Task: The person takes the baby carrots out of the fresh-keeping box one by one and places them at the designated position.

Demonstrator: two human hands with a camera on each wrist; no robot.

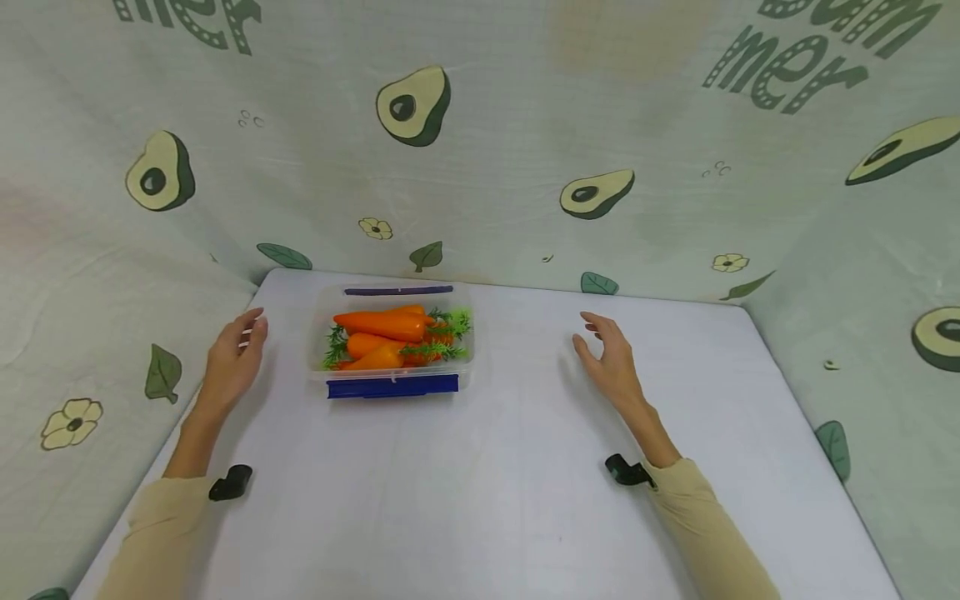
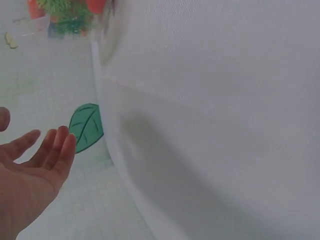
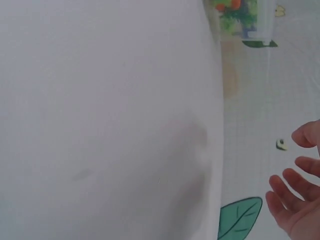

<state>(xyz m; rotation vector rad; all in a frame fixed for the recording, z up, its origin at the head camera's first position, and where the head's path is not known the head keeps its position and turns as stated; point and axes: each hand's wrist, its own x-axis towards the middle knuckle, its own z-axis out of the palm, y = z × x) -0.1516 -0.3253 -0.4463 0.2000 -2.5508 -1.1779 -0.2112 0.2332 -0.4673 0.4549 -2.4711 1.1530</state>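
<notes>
A clear plastic container [image 1: 316, 350] with blue side clips stands at the back left of the table. Several orange carrots [image 1: 382, 324] with green leafy tops lie inside it. To the container's left, my left hand [image 1: 234, 362] hovers with loosely bent fingers, apart from it and holding nothing. My right hand [image 1: 611, 364] is well to the container's right, also holding nothing, its fingers relaxed and thumb spread. In the left wrist view the left hand [image 2: 37, 172] has its palm showing; in the right wrist view the right hand [image 3: 297, 192] is partly cut off.
A white table [image 1: 480, 492] spreads beneath both hands. Pale cloth [image 1: 495, 167] printed with avocados, leaves and flowers rises behind the table and along both sides. A small black camera [image 1: 231, 482] sits at the left wrist, another black camera [image 1: 627, 471] at the right.
</notes>
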